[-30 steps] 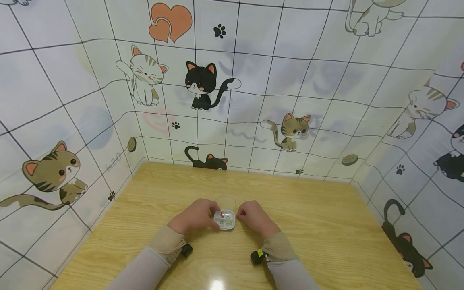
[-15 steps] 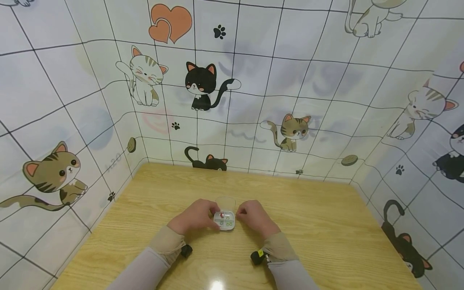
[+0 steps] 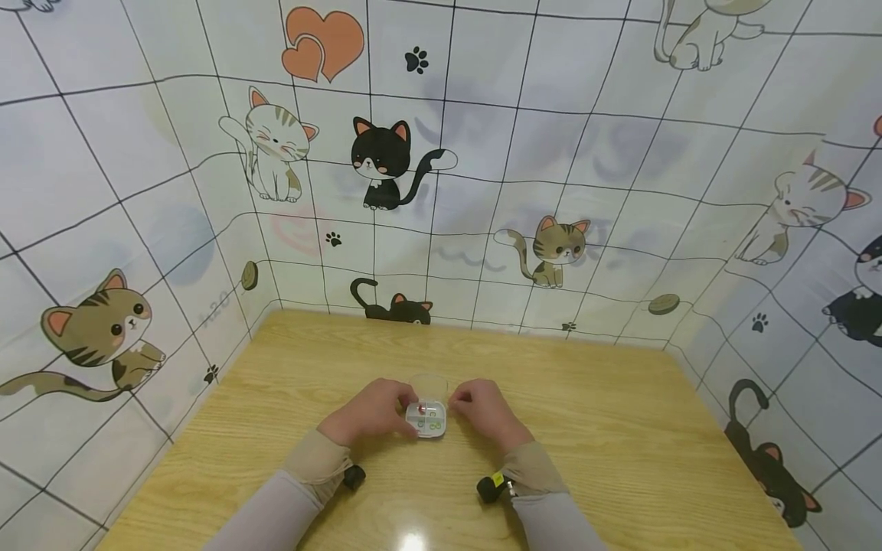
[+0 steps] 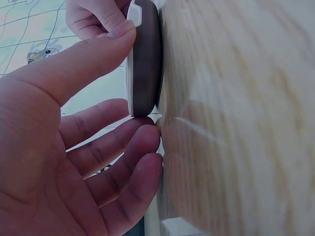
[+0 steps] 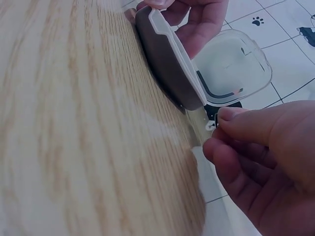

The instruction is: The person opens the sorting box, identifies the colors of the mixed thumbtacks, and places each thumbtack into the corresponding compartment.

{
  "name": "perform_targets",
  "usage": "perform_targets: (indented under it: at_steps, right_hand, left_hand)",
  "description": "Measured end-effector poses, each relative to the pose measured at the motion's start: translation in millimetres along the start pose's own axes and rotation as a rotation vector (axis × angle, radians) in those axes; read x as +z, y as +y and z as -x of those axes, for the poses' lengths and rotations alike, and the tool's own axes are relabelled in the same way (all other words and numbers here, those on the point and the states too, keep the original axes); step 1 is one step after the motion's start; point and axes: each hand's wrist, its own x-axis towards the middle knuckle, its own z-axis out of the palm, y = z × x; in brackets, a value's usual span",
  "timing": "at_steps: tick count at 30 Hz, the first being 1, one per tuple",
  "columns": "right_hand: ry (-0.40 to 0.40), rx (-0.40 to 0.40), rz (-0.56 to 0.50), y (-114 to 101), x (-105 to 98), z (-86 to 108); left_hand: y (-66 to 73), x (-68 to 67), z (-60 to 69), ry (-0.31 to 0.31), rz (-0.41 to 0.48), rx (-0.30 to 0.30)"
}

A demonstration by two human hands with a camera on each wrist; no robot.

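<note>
A small pill box [image 3: 426, 430] lies on the table with its clear lid [image 5: 236, 64] swung open on the far side. From above, its white divided tray shows a red piece and small green marks; its outer shell [image 4: 147, 59] is dark brown. My left hand [image 3: 377, 405] grips the box from the left, thumb on the near rim and fingers at the far side. Beside the box's right far corner is my right hand [image 3: 485, 411], thumb and curled index finger together near the lid's edge. No object is discernible between those fingertips [image 5: 229, 114].
The wood-grain table [image 3: 586, 428] reaches out on both sides of the hands. White cloth walls [image 3: 475, 153] with black grid lines and printed cats stand behind and at the sides. A small black wrist camera [image 3: 490, 488] sits below the right wrist, another below the left.
My right fingertips have shifted very slightly left, toward the box. The left hand and the pill box stay almost still.
</note>
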Motion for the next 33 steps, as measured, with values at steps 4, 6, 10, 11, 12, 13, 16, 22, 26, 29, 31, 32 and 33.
perform_targets:
  at_steps: [4,6,10,11,12,13,16,22,26,29,31,32,33]
  right_hand:
    - [0.025,0.037,-0.089,4,1,-0.8]
    - [0.03,0.053,-0.144,6,3,-1.2]
    - [0.041,0.101,-0.251,13,7,-2.9]
    - [0.045,0.112,-0.275,15,8,-3.3]
    - [0.048,0.124,-0.303,16,9,-3.8]
    - [0.052,0.135,-0.326,18,10,-4.2]
    - [0.062,0.163,-0.397,20,12,-4.7]
    - [0.089,0.206,-0.519,20,12,-3.7]
    - [0.109,0.245,-0.595,21,11,-3.9]
    - [0.129,0.255,-0.627,24,11,-4.8]
    - [0.134,0.26,-0.67,25,11,-5.7]
    - [0.138,0.268,-0.699,26,11,-5.9]
    - [0.139,0.275,-0.723,27,11,-6.0]
  left_hand:
    - [0.0,-0.2,-0.2,-0.002,-0.008,-0.006]
    - [0.3,-0.4,-0.2,-0.002,-0.007,-0.009]
    - [0.6,-0.4,-0.1,-0.004,-0.005,-0.012]
    - [0.6,-0.3,-0.1,-0.003,-0.005,-0.011]
    - [0.5,-0.2,-0.1,-0.004,-0.005,-0.011]
    - [0.4,-0.2,-0.1,-0.004,-0.007,-0.012]
    - [-0.1,-0.1,-0.2,-0.004,-0.007,-0.013]
    - [-1.2,0.4,-0.5,-0.001,-0.002,-0.016]
    - [-0.6,0.3,-0.2,-0.002,0.009,-0.016]
    - [-0.1,0.1,0.2,-0.004,0.02,-0.018]
    - [0.0,0.0,0.4,-0.003,0.024,-0.017]
    - [-0.2,0.2,0.4,-0.003,0.023,-0.018]
    - [-0.3,0.3,0.4,-0.004,0.022,-0.018]
